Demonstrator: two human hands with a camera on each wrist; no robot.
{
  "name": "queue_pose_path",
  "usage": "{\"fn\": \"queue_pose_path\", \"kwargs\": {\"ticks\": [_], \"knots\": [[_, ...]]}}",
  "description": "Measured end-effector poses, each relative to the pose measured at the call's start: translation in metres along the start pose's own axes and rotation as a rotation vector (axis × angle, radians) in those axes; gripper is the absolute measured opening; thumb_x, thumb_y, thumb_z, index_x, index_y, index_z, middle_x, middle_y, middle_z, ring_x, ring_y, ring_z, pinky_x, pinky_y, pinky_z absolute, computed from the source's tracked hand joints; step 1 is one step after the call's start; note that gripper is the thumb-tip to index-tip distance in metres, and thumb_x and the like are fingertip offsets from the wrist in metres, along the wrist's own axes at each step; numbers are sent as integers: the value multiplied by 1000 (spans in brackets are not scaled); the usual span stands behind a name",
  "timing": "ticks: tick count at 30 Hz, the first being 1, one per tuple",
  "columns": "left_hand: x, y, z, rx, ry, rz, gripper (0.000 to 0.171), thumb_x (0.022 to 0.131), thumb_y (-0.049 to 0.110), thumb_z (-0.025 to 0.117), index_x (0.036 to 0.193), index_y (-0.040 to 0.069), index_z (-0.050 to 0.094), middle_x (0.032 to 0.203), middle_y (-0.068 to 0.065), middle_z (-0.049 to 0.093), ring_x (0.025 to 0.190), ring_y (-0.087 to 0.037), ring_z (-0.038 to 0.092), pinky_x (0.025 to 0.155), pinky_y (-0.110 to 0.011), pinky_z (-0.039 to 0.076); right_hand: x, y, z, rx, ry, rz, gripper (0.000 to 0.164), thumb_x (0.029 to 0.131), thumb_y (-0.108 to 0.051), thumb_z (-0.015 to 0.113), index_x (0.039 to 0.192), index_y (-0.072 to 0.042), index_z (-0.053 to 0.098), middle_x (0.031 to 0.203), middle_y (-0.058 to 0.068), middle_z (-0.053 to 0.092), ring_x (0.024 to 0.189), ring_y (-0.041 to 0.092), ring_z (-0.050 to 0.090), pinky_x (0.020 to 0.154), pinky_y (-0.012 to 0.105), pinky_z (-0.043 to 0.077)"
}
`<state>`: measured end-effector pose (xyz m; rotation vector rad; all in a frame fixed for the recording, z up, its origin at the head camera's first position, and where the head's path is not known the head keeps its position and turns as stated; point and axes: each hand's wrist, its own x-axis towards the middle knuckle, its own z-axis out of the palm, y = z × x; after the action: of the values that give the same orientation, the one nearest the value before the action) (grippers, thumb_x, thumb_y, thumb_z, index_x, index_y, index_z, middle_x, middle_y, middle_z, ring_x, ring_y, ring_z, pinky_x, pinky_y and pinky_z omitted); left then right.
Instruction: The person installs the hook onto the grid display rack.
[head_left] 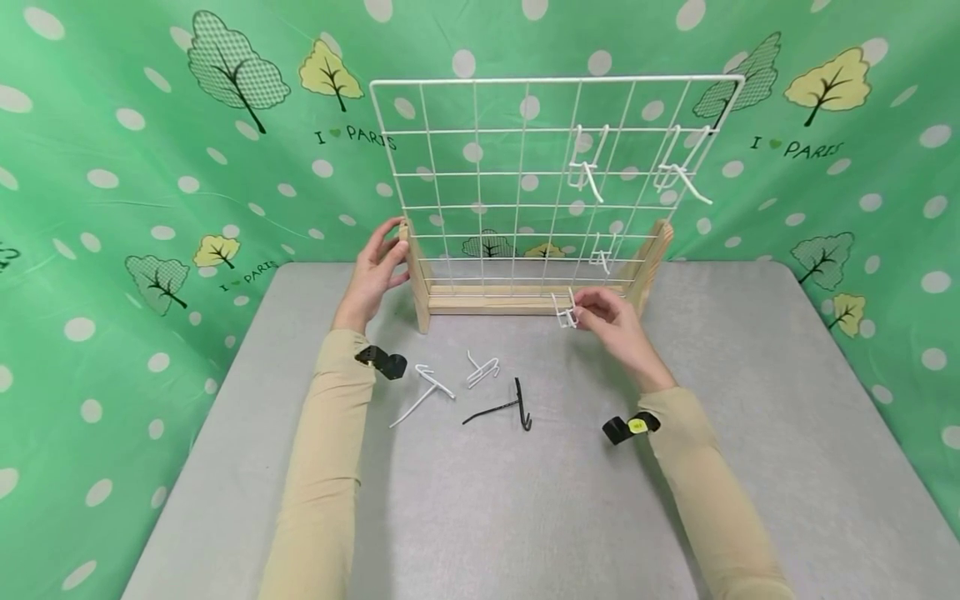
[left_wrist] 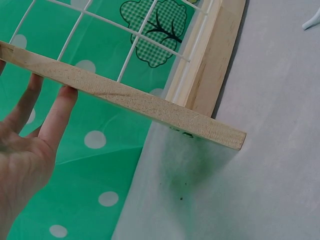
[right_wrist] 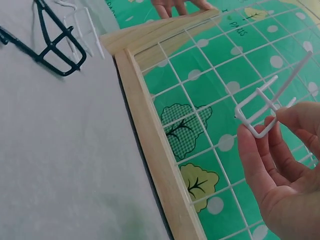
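Note:
My right hand [head_left: 611, 325] pinches a small white wire hook [head_left: 566, 318] between thumb and fingers, just in front of the grid's lower right part. In the right wrist view the prongs of this hook [right_wrist: 246, 123] point up and away from the fingertips. At the left, my left hand [head_left: 371, 271] holds the upper end of the wooden side post [head_left: 416, 283], its fingertips against the post's edge in the left wrist view. The white wire grid panel [head_left: 527, 83] stands upright between two wooden posts. Three white hooks hang on its right side, one of them low down [head_left: 602, 254].
On the grey table [head_left: 525, 517], in front of the stand, lie two white hooks, one long-armed [head_left: 431, 383] and one smaller [head_left: 483, 372], and a black hook [head_left: 519, 404]. A wooden crossbar [head_left: 495, 306] joins the posts. Behind hangs a green patterned cloth [head_left: 225, 183].

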<state>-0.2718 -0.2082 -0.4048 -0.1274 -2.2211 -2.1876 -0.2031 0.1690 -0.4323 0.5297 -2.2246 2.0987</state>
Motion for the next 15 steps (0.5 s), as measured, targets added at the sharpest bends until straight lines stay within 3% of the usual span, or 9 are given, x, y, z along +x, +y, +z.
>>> {"fn": "queue_pose_path", "kwargs": {"ticks": [7,15], "knots": [[1,0,0,0,-8,9,52,99,28,56,148,28,39,148,-15,38,128,-35,43,96,-46,49,6,0,5,49,33,3,20,91,12,55,110,20,51,94,10,59,82,11,61,76,23,57],[-1,1,0,0,-11,5,53,99,28,55,149,27,38,148,-15,37,128,-36,44,95,-47,49,8,1,10,89,30,-5,21,90,16,54,109,22,51,97,31,54,81,15,63,75,25,58]]}}
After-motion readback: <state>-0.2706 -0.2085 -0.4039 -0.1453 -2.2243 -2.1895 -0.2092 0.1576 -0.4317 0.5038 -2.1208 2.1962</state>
